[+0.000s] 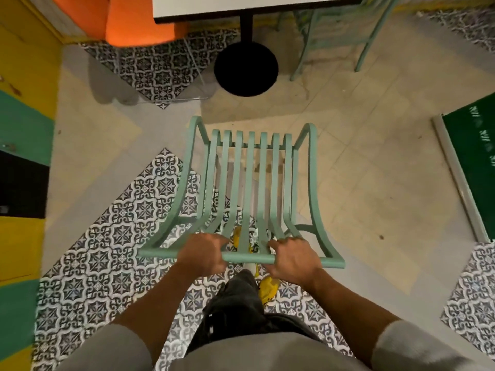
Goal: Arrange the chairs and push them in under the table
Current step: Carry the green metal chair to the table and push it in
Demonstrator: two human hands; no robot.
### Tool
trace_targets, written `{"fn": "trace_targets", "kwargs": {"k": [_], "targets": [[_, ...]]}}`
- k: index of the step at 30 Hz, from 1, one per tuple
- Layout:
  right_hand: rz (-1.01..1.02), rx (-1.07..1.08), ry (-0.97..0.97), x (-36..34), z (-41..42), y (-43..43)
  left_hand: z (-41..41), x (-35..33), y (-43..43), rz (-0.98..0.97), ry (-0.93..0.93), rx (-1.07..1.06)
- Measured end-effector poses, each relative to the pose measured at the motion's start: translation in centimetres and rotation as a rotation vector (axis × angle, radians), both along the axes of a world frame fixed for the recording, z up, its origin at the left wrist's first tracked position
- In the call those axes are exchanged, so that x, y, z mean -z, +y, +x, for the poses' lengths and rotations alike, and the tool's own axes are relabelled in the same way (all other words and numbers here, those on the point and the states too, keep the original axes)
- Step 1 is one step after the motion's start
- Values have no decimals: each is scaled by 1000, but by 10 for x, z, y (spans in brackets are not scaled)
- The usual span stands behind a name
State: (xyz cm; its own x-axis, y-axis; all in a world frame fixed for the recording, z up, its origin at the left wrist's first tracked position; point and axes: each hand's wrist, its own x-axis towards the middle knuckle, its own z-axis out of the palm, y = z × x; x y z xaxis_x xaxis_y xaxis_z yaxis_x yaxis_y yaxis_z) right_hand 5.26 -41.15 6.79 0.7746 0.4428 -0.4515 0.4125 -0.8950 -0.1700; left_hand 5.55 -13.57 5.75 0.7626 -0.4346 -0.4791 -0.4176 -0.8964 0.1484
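A pale green slatted metal chair (249,188) stands on the patterned and beige tiled floor (375,183), well short of the white rectangular table (241,5) with its black pedestal base (246,69), and not under it. Both hands are clamped on the chair's top rail: the left hand (202,253) left of the rail's middle, the right hand (293,259) right of it, fingers curled over. Beyond the chair to its right, a second green metal chair (340,36) sits beside the table; an orange cushioned seat (134,22) lies beyond the chair to its left
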Motion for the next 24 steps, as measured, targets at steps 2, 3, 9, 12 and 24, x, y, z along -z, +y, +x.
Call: {"fn": "trace_targets", "kwargs": {"k": [2,3,9,12,24], "targets": [[-9,3,16,-1,13,-2,12,0,-3,-3,42,-55],[-7,12,29,-2,18,-2,17,0,-5,-11,70,-87],[-24,50,50,-2,60,-7,55,1,-13,-23,113,-118],[-40,83,54,-2,89,-10,83,3,-17,-46,85,-119],[-35,98,114,-6,185,-22,172,1,-30,-55,111,-113]]}}
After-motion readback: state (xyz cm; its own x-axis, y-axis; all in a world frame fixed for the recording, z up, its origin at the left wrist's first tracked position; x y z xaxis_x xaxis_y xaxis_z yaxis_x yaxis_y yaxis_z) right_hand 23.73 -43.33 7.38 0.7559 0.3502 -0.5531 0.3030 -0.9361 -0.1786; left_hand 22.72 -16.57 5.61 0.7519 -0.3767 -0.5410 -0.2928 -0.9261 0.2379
